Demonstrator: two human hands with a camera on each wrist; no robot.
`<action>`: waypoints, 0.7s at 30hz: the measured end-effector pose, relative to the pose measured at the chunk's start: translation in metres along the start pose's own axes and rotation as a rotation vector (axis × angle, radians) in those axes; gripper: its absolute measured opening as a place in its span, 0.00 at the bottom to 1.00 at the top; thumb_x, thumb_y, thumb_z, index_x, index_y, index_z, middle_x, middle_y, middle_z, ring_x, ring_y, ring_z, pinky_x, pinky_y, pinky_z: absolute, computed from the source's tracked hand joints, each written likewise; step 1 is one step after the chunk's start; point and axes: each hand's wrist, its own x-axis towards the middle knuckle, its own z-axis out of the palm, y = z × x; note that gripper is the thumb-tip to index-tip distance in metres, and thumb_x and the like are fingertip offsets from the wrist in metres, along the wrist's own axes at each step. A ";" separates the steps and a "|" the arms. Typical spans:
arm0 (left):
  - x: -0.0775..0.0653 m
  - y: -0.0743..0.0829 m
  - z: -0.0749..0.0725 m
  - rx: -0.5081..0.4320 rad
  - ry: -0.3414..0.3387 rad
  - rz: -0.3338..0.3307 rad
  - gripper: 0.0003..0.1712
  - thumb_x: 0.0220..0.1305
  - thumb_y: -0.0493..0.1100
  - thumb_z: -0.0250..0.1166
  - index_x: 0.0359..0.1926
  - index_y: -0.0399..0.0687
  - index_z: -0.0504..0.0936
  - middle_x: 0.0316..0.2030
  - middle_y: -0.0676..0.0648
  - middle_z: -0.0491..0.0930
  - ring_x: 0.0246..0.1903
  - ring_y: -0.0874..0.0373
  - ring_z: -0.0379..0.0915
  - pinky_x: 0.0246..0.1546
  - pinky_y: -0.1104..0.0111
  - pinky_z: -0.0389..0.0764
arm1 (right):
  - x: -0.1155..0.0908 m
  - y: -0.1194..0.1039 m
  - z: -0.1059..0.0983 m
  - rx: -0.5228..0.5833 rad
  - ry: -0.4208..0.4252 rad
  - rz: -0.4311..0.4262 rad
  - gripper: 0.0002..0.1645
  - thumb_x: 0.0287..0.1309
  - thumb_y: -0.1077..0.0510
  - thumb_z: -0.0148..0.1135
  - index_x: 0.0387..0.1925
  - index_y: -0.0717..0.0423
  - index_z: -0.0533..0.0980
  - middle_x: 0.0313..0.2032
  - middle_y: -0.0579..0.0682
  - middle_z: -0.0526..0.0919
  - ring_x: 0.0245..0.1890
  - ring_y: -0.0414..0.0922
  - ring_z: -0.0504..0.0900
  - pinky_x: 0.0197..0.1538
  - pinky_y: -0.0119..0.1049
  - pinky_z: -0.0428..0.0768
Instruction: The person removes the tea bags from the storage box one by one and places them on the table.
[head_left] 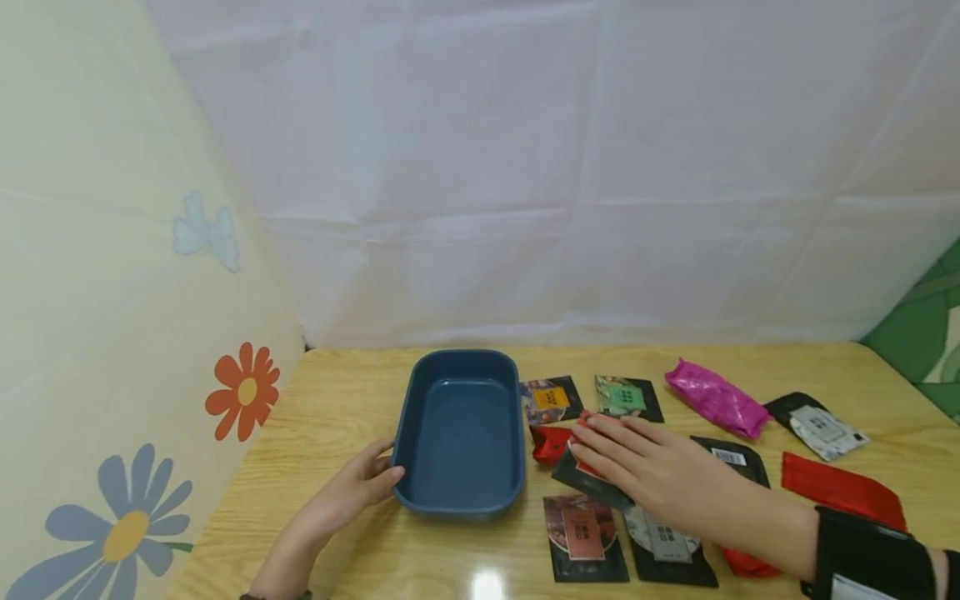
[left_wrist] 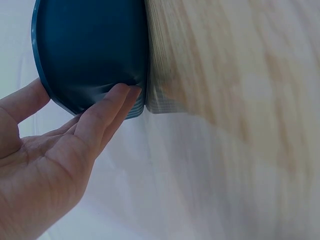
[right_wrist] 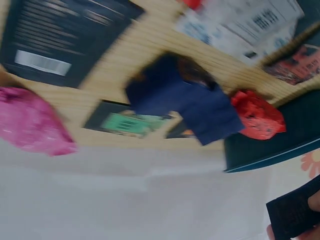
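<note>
A deep blue plastic tray [head_left: 457, 442] stands on the table. My left hand [head_left: 352, 492] holds its near left side, thumb at the rim and fingers against the outer wall, seen close in the left wrist view. To the right of the tray, my right hand [head_left: 652, 467] holds a black packet with a red label [head_left: 592, 487]; the right wrist view shows it as a dark packet [right_wrist: 292, 212] pinched between thumb and fingers. A crumpled red packet [head_left: 549, 446] lies between that hand and the tray. Another dark packet [right_wrist: 185, 97] appears blurred in the right wrist view.
Behind my right hand lie an orange-labelled packet [head_left: 551, 398], a green-labelled one [head_left: 626, 397] and a pink pouch [head_left: 716, 398]. Nearer are red-labelled [head_left: 585, 537] and grey-labelled packets [head_left: 667, 542]. A red pouch [head_left: 843, 487] lies farther right. White cloth [head_left: 480, 208] hangs behind the table.
</note>
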 end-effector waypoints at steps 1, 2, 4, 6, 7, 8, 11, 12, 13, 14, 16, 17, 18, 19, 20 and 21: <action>0.000 0.000 0.000 -0.001 -0.002 0.003 0.35 0.77 0.41 0.53 0.73 0.26 0.49 0.64 0.23 0.64 0.62 0.36 0.67 0.60 0.48 0.72 | -0.005 0.001 0.000 0.001 0.003 0.016 0.33 0.76 0.64 0.12 0.79 0.55 0.39 0.76 0.53 0.54 0.74 0.50 0.55 0.74 0.41 0.34; 0.000 0.001 -0.001 -0.002 -0.005 0.004 0.35 0.77 0.41 0.52 0.73 0.26 0.49 0.65 0.23 0.64 0.62 0.36 0.67 0.61 0.48 0.72 | -0.011 0.002 0.000 -0.005 0.014 0.034 0.32 0.76 0.64 0.14 0.79 0.54 0.40 0.77 0.52 0.50 0.75 0.50 0.53 0.75 0.42 0.35; 0.000 0.001 -0.001 -0.005 -0.011 0.005 0.35 0.77 0.40 0.52 0.73 0.26 0.49 0.65 0.23 0.64 0.63 0.36 0.67 0.61 0.48 0.72 | -0.024 0.005 0.000 -0.001 0.030 0.067 0.32 0.77 0.65 0.15 0.79 0.54 0.42 0.78 0.52 0.44 0.76 0.50 0.51 0.75 0.43 0.37; -0.001 0.002 -0.001 -0.009 -0.018 0.006 0.35 0.77 0.40 0.52 0.73 0.25 0.48 0.65 0.23 0.63 0.63 0.36 0.67 0.61 0.49 0.72 | -0.037 0.008 -0.001 0.032 0.030 0.097 0.31 0.79 0.62 0.22 0.79 0.54 0.44 0.78 0.52 0.45 0.76 0.50 0.48 0.75 0.42 0.35; -0.001 0.003 -0.001 -0.008 -0.020 0.007 0.35 0.77 0.40 0.52 0.73 0.24 0.48 0.65 0.22 0.63 0.63 0.35 0.66 0.61 0.49 0.72 | -0.044 0.009 -0.002 0.046 0.030 0.112 0.30 0.80 0.58 0.25 0.78 0.55 0.46 0.77 0.53 0.48 0.76 0.50 0.48 0.75 0.42 0.35; -0.002 0.003 -0.001 -0.006 -0.020 0.007 0.36 0.77 0.40 0.52 0.73 0.24 0.47 0.65 0.22 0.63 0.63 0.35 0.66 0.61 0.49 0.72 | -0.050 0.010 -0.003 0.056 0.019 0.127 0.31 0.79 0.56 0.24 0.78 0.55 0.46 0.77 0.54 0.50 0.76 0.50 0.46 0.75 0.42 0.35; -0.002 0.004 -0.001 -0.001 -0.014 0.001 0.36 0.77 0.41 0.52 0.73 0.24 0.47 0.65 0.22 0.63 0.63 0.35 0.67 0.61 0.49 0.72 | -0.068 0.010 -0.007 0.072 -0.015 0.179 0.33 0.79 0.50 0.19 0.79 0.54 0.45 0.78 0.53 0.46 0.77 0.49 0.39 0.75 0.40 0.31; -0.002 0.004 -0.001 -0.001 -0.012 -0.003 0.36 0.77 0.41 0.52 0.73 0.24 0.47 0.65 0.22 0.63 0.63 0.35 0.67 0.61 0.49 0.72 | -0.074 0.009 -0.008 0.045 -0.017 0.196 0.37 0.75 0.46 0.10 0.79 0.54 0.44 0.78 0.52 0.43 0.77 0.49 0.38 0.75 0.41 0.31; -0.002 0.005 0.000 -0.001 -0.010 -0.005 0.36 0.77 0.41 0.52 0.73 0.25 0.47 0.65 0.22 0.63 0.63 0.36 0.67 0.61 0.49 0.72 | -0.079 0.008 -0.009 0.025 -0.020 0.216 0.37 0.75 0.50 0.05 0.79 0.54 0.43 0.78 0.51 0.40 0.77 0.49 0.37 0.75 0.42 0.31; -0.002 0.005 0.000 -0.002 -0.008 -0.008 0.36 0.77 0.41 0.52 0.73 0.25 0.47 0.65 0.22 0.64 0.62 0.36 0.67 0.61 0.49 0.72 | -0.084 0.007 -0.010 0.005 -0.025 0.234 0.36 0.75 0.53 0.05 0.79 0.53 0.41 0.78 0.50 0.38 0.77 0.48 0.36 0.75 0.42 0.31; -0.002 0.005 0.000 -0.003 -0.008 -0.008 0.36 0.77 0.40 0.52 0.73 0.25 0.47 0.65 0.22 0.63 0.62 0.36 0.67 0.61 0.49 0.72 | -0.096 0.006 -0.011 -0.013 -0.031 0.275 0.34 0.76 0.56 0.05 0.79 0.52 0.40 0.79 0.49 0.37 0.77 0.47 0.36 0.75 0.43 0.32; -0.002 0.005 0.000 -0.002 -0.010 -0.007 0.36 0.77 0.40 0.52 0.73 0.25 0.47 0.65 0.22 0.63 0.63 0.35 0.67 0.61 0.49 0.72 | -0.102 0.005 -0.012 0.000 -0.046 0.307 0.31 0.78 0.63 0.15 0.79 0.53 0.40 0.78 0.50 0.36 0.77 0.47 0.34 0.75 0.43 0.31; -0.002 0.005 0.000 -0.002 -0.012 -0.004 0.36 0.77 0.40 0.52 0.73 0.24 0.47 0.65 0.22 0.63 0.63 0.35 0.67 0.61 0.49 0.72 | -0.109 0.004 -0.012 0.016 -0.060 0.340 0.33 0.77 0.68 0.28 0.79 0.53 0.41 0.78 0.52 0.38 0.77 0.46 0.32 0.75 0.43 0.30; -0.002 0.005 0.000 -0.001 -0.014 -0.002 0.36 0.77 0.40 0.52 0.73 0.24 0.47 0.65 0.22 0.63 0.63 0.35 0.67 0.60 0.49 0.72 | -0.115 0.002 -0.012 0.029 -0.086 0.382 0.40 0.72 0.72 0.41 0.79 0.53 0.41 0.78 0.54 0.40 0.76 0.45 0.30 0.74 0.43 0.29; -0.002 0.005 0.000 0.000 -0.014 0.001 0.36 0.77 0.40 0.52 0.73 0.24 0.47 0.65 0.21 0.62 0.63 0.34 0.66 0.60 0.49 0.73 | -0.122 0.001 -0.012 0.040 -0.110 0.421 0.49 0.64 0.76 0.51 0.79 0.54 0.42 0.78 0.57 0.43 0.76 0.44 0.28 0.74 0.43 0.28; -0.003 0.005 0.000 0.000 -0.014 0.002 0.36 0.77 0.40 0.52 0.73 0.24 0.47 0.65 0.21 0.62 0.63 0.34 0.66 0.60 0.49 0.73 | -0.128 -0.001 -0.012 0.058 -0.152 0.472 0.58 0.53 0.78 0.60 0.79 0.54 0.42 0.77 0.59 0.43 0.76 0.43 0.25 0.73 0.43 0.25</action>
